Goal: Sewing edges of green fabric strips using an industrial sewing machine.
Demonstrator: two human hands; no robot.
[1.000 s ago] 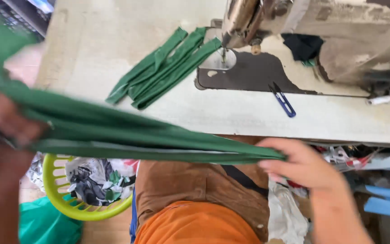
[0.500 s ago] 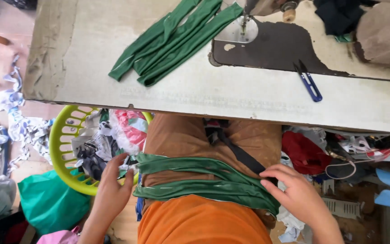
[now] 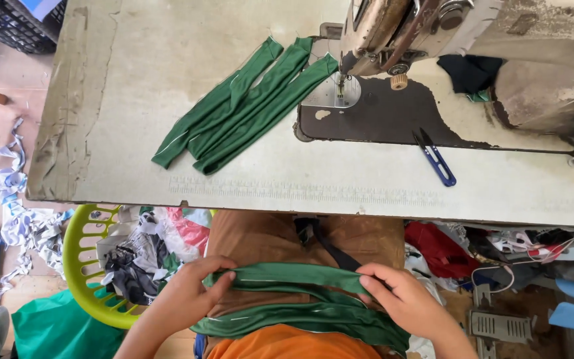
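At the far left, paper scraps (image 3: 8, 199) litter the floor; beside them a yellow-green basket (image 3: 78, 266) holds mixed rags, with a green bag (image 3: 48, 332) below it. The left hand (image 3: 184, 299) has its grip pressed together on the left end of the green fabric strips (image 3: 300, 299) — fingers curled over the top band; the strips lie across the lap, long axis running left to right, sagging slightly toward the right. The right hand (image 3: 406, 302) pinches the right end, thumb on top. Above the lap, the worn pale desk (image 3: 121, 86) carries another bundle of green strips (image 3: 247, 103), slanting from lower left up to the needle of the sewing machine (image 3: 473, 46); blue thread snips (image 3: 436, 159) lie just right of it — handle end pointing down-right.
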